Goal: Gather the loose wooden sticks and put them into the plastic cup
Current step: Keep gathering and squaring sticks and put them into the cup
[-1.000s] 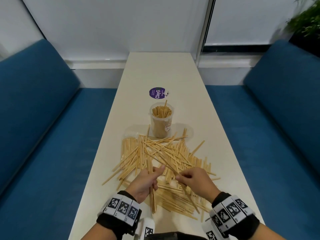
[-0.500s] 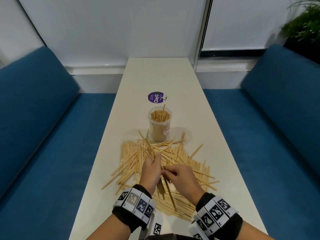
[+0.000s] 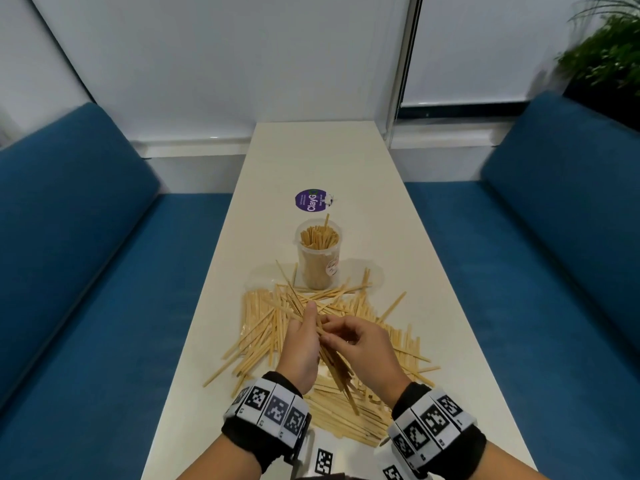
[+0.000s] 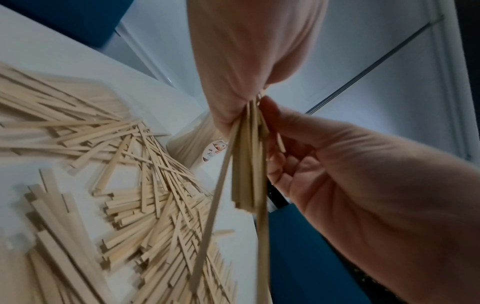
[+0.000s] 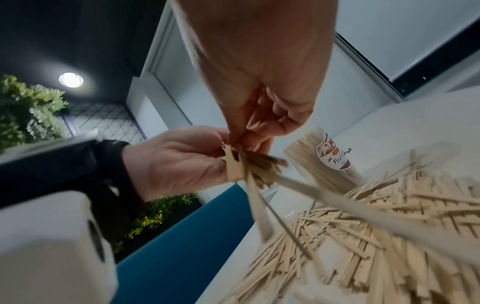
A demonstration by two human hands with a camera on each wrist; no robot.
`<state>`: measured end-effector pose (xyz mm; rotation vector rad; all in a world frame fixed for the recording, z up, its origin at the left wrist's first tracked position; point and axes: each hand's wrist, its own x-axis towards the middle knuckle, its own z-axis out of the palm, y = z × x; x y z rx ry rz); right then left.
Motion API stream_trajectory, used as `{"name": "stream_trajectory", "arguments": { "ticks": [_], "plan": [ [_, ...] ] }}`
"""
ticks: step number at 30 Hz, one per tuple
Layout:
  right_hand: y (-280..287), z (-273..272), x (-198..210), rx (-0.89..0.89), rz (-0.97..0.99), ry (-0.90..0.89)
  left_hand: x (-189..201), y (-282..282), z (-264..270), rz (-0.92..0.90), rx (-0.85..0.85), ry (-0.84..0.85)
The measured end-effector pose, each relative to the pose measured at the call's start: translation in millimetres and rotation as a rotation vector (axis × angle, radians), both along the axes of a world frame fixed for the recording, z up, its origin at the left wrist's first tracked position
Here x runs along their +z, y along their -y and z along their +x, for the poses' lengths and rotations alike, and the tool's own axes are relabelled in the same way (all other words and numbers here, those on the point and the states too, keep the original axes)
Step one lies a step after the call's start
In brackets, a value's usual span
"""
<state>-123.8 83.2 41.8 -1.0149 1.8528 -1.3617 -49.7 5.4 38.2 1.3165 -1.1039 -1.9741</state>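
A clear plastic cup (image 3: 318,261), packed with upright sticks, stands mid-table just beyond a wide pile of loose wooden sticks (image 3: 263,327). Above the pile, my left hand (image 3: 304,327) grips a bundle of sticks (image 3: 334,365) whose ends slant down towards me. My right hand (image 3: 341,336) is pressed against it from the right, pinching the same bundle near the top. In the left wrist view the bundle of sticks (image 4: 246,156) hangs from my left hand (image 4: 233,98), with the right hand (image 4: 324,164) beside it. The right wrist view shows my right hand (image 5: 249,127), the bundle of sticks (image 5: 241,166) and the cup (image 5: 330,166).
A round purple lid (image 3: 310,200) lies beyond the cup. The narrow cream table (image 3: 318,157) runs away from me between two blue sofas (image 3: 86,271) (image 3: 554,258). A plant (image 3: 606,57) is at the far right. Sticks reach close to the table's near edges.
Both hands have come together and moved forward over the pile. The sticks they picked at separately are now one bundle held between them.
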Motion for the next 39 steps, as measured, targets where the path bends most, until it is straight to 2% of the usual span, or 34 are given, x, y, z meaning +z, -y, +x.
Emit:
{"name": "stream_trajectory", "arguments": {
  "ticks": [5,8,9,12,15,18,20,22,26,32,39],
  "plan": [
    [2,0,2,0.058,0.031,-0.266,3,-1,1,-0.021,-0.040,-0.048],
    [1,-4,-4,0.175,0.137,-0.387,1,1,3,-0.037,0.013,-0.037],
    [0,-6,-5,0.191,0.175,-0.379,0,2,4,-0.042,0.048,-0.028],
    [-4,-12,-11,0.150,0.220,-0.226,3,4,2,-0.121,0.142,-0.035],
    [-7,-7,-12,0.120,0.241,-0.168,11,2,0,-0.209,0.209,-0.055],
    [-9,-18,-6,-0.146,0.188,0.164,17,7,1,-0.260,0.277,-0.094],
    [-10,-32,-9,-0.249,0.276,0.333,22,12,2,-0.284,0.326,-0.146],
    [-9,-41,-17,-0.255,0.383,0.508,30,15,1,-0.322,0.336,-0.207],
    [0,-37,-19,-0.177,0.357,0.868,35,9,-6,-0.388,0.323,-0.227],
    [12,-25,0,-0.161,0.266,1.016,36,0,-8,-0.451,0.354,-0.242],
    [12,-13,7,-0.092,0.283,1.148,44,4,-10,-0.428,0.464,-0.263]
  ]
}}
